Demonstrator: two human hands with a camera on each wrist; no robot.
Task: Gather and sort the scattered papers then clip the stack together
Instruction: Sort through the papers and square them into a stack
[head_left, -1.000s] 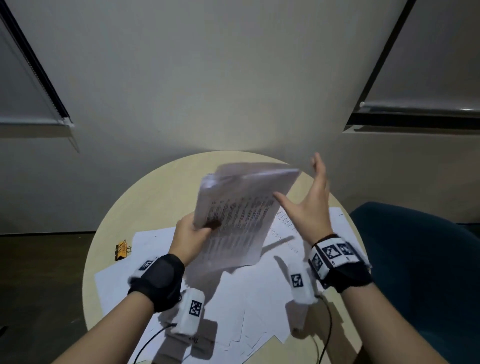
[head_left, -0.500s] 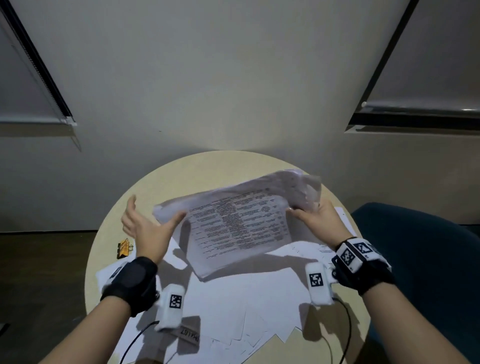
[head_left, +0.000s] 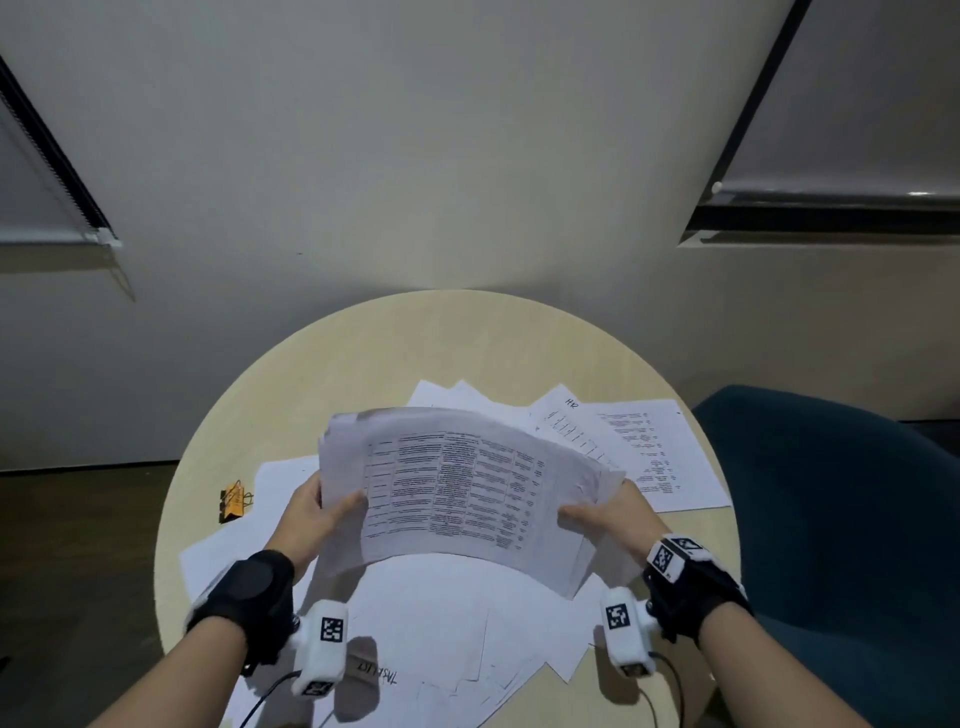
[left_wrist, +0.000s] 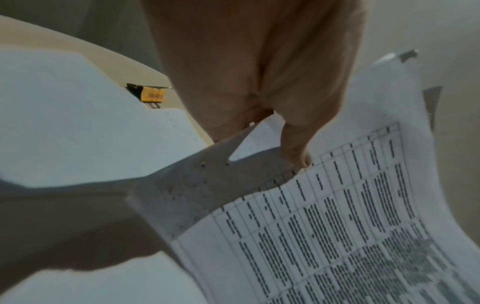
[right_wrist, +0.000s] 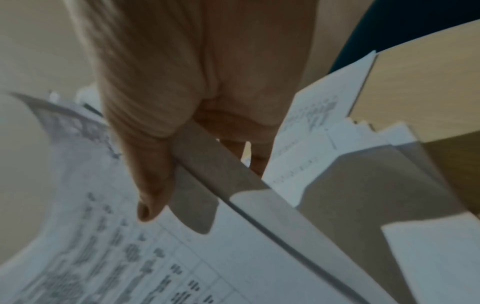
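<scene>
head view: both hands (head_left: 317, 512) (head_left: 610, 514) now pinching the paper stack (head_left: 462, 488) by its side edges above the counter (head_left: 363, 364), right of the yellow clip (head_left: 234, 500), formerly one-handed, ready for squaring.

Round pale wooden table (head_left: 363, 364) against white wall (head_left: 415, 156). Dark teal chair (head_left: 841, 519) at right (partly out of frame). Window blinds (head_left: 857, 104) both sides.

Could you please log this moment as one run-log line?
left hand: grips paper stack left edge | right hand: grips right edge | stack: lifted, bowed | binder clip: on table, unused | loose papers: remain
</scene>
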